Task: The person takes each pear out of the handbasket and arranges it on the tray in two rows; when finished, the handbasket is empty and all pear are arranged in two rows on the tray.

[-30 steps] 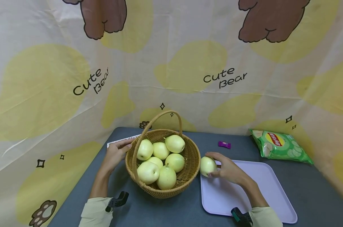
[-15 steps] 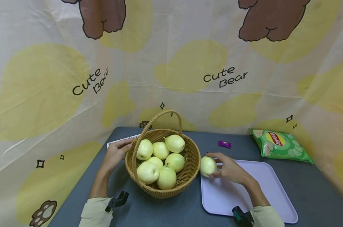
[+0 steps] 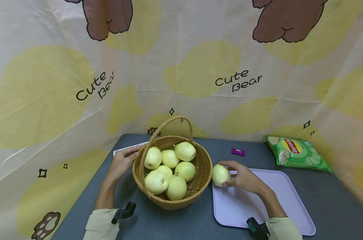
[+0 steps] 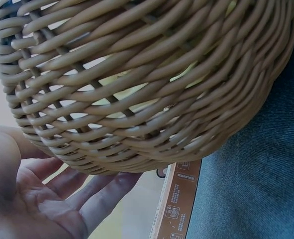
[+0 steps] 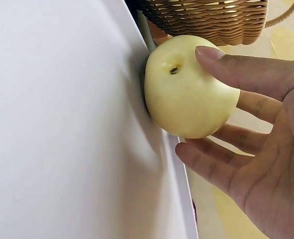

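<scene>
A wicker basket (image 3: 203, 180) with a tall handle stands on the table, holding several pale green pears (image 3: 176, 188). My left hand (image 3: 122, 161) touches the outside of the basket near its rim, on the left. Its fingers (image 4: 104, 204) lie fairly straight against the weave in the left wrist view, fingertips partly hidden behind it. On the right, my right hand (image 3: 242, 176) holds one more pear (image 3: 221, 175) at the tray's back left corner, close beside the basket. In the right wrist view, the thumb lies on this pear (image 5: 186, 94), fingers round its far side.
A pale lilac tray (image 3: 238, 210) lies under the right hand. Behind it are a small purple wrapped candy (image 3: 238, 152) and a green chip bag (image 3: 299, 153). A flat white-edged item (image 3: 130, 147) lies behind the left hand. A printed cloth (image 3: 181, 66) hangs behind the table.
The right hand and its pear have shifted very slightly to the right. The left hand and the basket stay in place.
</scene>
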Demonstrator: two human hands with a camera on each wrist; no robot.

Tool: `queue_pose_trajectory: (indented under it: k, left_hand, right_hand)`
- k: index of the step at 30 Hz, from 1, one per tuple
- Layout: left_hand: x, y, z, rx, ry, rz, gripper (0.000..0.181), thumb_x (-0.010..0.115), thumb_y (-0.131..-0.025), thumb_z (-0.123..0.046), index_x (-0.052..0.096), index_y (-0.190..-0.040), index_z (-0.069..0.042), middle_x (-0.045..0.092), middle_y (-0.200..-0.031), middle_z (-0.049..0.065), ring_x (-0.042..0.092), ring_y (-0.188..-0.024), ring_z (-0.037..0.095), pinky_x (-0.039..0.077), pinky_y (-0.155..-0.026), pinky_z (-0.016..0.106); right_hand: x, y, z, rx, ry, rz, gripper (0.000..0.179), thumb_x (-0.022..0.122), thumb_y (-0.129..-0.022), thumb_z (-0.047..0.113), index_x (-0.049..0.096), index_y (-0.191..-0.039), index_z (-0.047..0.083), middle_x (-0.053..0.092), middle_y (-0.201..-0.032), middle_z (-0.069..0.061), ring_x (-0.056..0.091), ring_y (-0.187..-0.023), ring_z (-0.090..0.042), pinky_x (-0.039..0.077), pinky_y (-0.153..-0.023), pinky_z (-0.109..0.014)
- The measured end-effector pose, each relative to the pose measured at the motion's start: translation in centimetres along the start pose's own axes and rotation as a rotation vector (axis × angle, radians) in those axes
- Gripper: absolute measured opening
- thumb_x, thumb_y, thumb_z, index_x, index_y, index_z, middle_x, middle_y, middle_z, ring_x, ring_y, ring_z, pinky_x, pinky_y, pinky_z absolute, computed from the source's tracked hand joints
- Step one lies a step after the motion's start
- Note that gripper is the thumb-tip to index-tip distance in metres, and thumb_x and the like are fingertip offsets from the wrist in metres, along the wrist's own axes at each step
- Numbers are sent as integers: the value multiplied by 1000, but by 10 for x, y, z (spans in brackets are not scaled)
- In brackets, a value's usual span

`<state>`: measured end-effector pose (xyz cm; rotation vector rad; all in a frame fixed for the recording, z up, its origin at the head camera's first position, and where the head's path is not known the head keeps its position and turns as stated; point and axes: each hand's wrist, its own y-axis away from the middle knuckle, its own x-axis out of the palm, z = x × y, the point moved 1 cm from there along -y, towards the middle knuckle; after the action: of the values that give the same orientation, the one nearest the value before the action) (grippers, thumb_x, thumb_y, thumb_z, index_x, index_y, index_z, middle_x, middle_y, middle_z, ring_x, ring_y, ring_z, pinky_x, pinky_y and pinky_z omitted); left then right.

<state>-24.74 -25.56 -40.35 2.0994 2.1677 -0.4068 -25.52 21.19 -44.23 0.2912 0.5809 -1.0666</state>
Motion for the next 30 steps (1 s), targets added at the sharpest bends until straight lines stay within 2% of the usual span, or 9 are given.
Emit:
queue_pose_trajectory:
  k: [17, 22, 30]
  left_hand:
    - [0, 1, -3, -1, -30, -4, 39, 61, -108, -17, 65, -144, -3, 63, -146, 22, 69, -105, 1, 61, -85, 23]
    - [0, 0, -3, -3, -30, -3, 39, 60, -109, -16, 64, -145, -2, 63, -145, 23, 70, -105, 2, 62, -85, 23]
    - [-1, 0, 0, -4, -13, 2, 39, 59, -109, -14, 63, -145, 1, 63, -144, 26, 71, -103, 1, 62, -85, 24]
  right_hand:
    - [-6, 4, 4, 3, -16, -5, 86, 91, -81, 27, 52, -154, 2, 53, -155, -21, 52, -138, -46, 54, -107, -59]
    - [-11, 6, 9, -12, -35, -25, 80, 90, -84, 27, 55, -152, 4, 57, -152, -19, 53, -139, -44, 52, -109, -59]
    - [-14, 7, 16, -26, -1, -80, 75, 90, -86, 30, 57, -151, 9, 58, -151, -16, 58, -135, -48, 50, -111, -62]
